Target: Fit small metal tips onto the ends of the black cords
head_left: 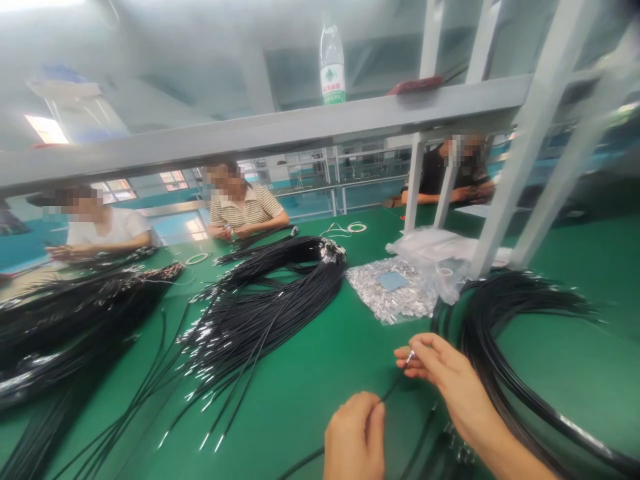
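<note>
My left hand [356, 433] is closed around a thin black cable [393, 388] above the green table. Just beyond it, my right hand [440, 367] pinches a small silver metal fitting [411, 355] at the end of that same cable. A clear plastic bag full of small silver fittings [400, 308] lies past my right hand, with a blue square label [393, 281] on it. Beside my right forearm curves a thick bundle of black cables [493, 340]. More cable ends with metal tips [460, 443] lie partly hidden under that forearm.
A large pile of black cables [280, 300] spreads over the green table [280, 427], with another pile [75, 327] at the left. White shelf posts [530, 147] stand on the right. A bottle [332, 67] rests on the shelf beam [240, 137]. Three people sit across the table.
</note>
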The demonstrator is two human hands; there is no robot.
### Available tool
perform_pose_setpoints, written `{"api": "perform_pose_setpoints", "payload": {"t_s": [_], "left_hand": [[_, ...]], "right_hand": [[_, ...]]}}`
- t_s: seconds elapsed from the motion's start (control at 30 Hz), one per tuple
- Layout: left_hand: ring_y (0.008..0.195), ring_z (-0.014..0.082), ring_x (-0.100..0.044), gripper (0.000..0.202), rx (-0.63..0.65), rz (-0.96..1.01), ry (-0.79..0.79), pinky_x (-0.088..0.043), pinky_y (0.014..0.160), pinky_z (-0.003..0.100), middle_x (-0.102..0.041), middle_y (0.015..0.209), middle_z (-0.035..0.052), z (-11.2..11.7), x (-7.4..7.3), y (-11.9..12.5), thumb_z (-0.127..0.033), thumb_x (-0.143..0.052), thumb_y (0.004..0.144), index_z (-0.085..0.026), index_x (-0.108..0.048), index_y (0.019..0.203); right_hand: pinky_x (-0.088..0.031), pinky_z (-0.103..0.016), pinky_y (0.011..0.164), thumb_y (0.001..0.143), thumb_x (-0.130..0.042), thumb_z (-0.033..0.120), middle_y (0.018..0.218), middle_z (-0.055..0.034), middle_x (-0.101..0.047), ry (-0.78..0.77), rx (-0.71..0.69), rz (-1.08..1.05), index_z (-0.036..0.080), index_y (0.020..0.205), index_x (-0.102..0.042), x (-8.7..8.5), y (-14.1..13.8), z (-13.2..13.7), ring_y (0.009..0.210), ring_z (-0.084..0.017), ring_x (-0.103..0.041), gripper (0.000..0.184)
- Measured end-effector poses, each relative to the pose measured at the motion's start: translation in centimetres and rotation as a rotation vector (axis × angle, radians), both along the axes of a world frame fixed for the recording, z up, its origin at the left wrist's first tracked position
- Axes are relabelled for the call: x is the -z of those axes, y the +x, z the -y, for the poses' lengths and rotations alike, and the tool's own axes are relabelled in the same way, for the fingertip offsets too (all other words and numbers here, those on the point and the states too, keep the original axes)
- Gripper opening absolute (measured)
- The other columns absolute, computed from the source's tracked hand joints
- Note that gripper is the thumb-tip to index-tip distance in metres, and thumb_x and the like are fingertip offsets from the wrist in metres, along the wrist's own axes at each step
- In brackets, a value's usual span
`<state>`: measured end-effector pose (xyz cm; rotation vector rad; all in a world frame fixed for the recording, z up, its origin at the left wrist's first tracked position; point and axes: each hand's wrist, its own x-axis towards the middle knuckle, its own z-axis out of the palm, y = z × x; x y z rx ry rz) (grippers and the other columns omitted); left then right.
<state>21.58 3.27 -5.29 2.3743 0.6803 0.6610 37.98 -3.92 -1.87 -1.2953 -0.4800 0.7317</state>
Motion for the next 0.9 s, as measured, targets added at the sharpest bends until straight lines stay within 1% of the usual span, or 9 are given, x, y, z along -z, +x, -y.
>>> {"api": "perform_pose_setpoints", "payload": {"t_s": [0.2,0.37,0.47,0.57,0.73,0.9], "left_hand": [[0.067,0.0172,-0.061,0.027,-0.081,0.047,-0.006,-0.039,0.062,0.025,-0.065,0.072,0.0029,0.6,0.0,0.3,-0.025,-0.039,0.093,-0.02,-0.061,0.079],[0.067,0.0174,-0.06,0.027,-0.103,0.059,-0.025,-0.038,0.062,0.025,-0.065,0.072,0.003,0.8,0.0,0.4,-0.023,-0.04,0.093,-0.02,-0.062,0.078],[0.064,0.0171,-0.059,0.027,-0.118,0.069,-0.034,-0.037,0.061,0.025,-0.065,0.071,0.0028,0.9,-0.2,0.4,-0.023,-0.04,0.092,-0.02,-0.062,0.076],[0.065,0.0167,-0.058,0.028,-0.117,0.07,-0.065,-0.037,0.061,0.025,-0.064,0.071,0.003,1.0,-0.5,0.3,-0.024,-0.039,0.093,-0.02,-0.062,0.076],[0.065,0.016,-0.057,0.029,-0.115,0.049,-0.144,-0.036,0.061,0.024,-0.063,0.071,0.0023,1.0,-1.0,0.1,-0.027,-0.039,0.093,-0.019,-0.06,0.075],[0.065,0.0154,-0.058,0.032,-0.098,0.074,-0.171,-0.036,0.062,0.024,-0.063,0.07,0.0019,1.1,-1.3,0.0,-0.026,-0.034,0.095,-0.019,-0.059,0.076]], "right_hand": [[-0.053,-0.034,0.07,0.061,-0.073,0.067,0.086,-0.0105,-0.071,0.002,0.031,-0.008,0.016,0.086,-0.056,-0.2,-0.3,0.0,0.079,-0.024,-0.067,0.059],[-0.053,-0.034,0.071,0.063,-0.074,0.063,0.086,-0.01,-0.071,-0.007,-0.015,-0.01,0.016,0.086,-0.056,-0.3,-0.8,0.0,0.079,-0.024,-0.067,0.055],[-0.053,-0.034,0.07,0.064,-0.075,0.062,0.085,-0.0096,-0.071,-0.007,-0.006,-0.013,0.017,0.092,-0.056,0.1,-1.2,-0.1,0.078,-0.024,-0.067,0.057],[-0.053,-0.034,0.074,0.066,-0.075,0.058,0.09,-0.0094,-0.071,0.012,-0.043,-0.087,0.017,0.093,-0.056,0.4,-1.4,0.0,0.083,-0.023,-0.066,0.053],[-0.052,-0.029,0.079,0.073,-0.075,0.048,0.095,-0.0069,-0.07,0.027,-0.195,-0.198,0.017,0.081,-0.059,0.3,-1.3,0.4,0.089,-0.019,-0.065,0.036],[-0.053,-0.022,0.076,0.071,-0.08,0.038,0.096,-0.0055,-0.071,0.087,-0.249,-0.415,0.017,0.077,-0.061,0.3,-1.0,0.5,0.089,-0.015,-0.064,0.028]]}}
